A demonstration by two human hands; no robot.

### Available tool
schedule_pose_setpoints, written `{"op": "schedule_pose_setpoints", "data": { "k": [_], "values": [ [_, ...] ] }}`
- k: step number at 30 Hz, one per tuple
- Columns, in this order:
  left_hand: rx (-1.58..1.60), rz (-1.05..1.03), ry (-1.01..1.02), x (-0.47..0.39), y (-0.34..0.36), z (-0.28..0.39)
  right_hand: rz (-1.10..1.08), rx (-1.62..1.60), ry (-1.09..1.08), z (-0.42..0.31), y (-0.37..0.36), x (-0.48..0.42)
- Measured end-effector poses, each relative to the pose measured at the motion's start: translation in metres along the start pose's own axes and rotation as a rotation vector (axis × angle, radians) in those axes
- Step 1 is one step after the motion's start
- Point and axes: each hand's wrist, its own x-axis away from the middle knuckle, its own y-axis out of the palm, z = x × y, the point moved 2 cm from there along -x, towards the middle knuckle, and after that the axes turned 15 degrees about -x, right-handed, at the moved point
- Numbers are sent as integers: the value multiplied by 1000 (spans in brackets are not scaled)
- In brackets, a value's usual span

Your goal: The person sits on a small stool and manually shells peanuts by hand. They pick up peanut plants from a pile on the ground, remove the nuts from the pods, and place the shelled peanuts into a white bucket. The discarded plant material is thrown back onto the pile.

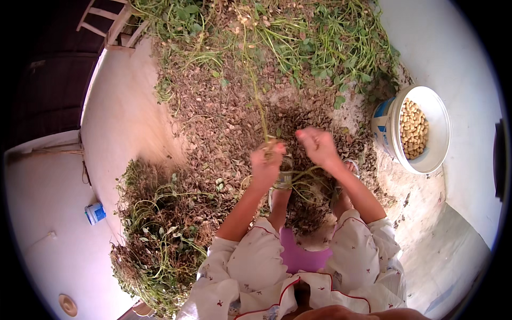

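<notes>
My left hand (267, 158) is closed around a green peanut plant stem (259, 108), which runs up towards the pile of plants. To its right, my right hand (318, 146) is raised with curled fingers, blurred; whether it holds anything cannot be made out. More thin stems (310, 176) lie below the hands, between my feet. Fresh peanut plants (336, 40) with leaves and some pale pods are heaped at the top. A white bucket (438, 132), tilted towards the view, holds picked peanuts (414, 128) on the right.
Dry brown leaves (224, 120) cover much of the floor. Another heap of plants (164, 240) lies at the lower left. A wooden stool or chair frame (116, 24) stands at the upper left. A purple seat (304, 256) shows between my knees. The bucket is near the right wall (452, 52).
</notes>
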Motion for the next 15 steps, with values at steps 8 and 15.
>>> {"op": "schedule_pose_setpoints", "data": {
  "k": [8, 15],
  "values": [
    [-396, 3, -120, 35, -178, 78, 716, 779, -299, -135, -196, 67],
    [-702, 150, -26, 124, -290, 176, 465, 806, -281, -172, -207, 121]
  ]
}}
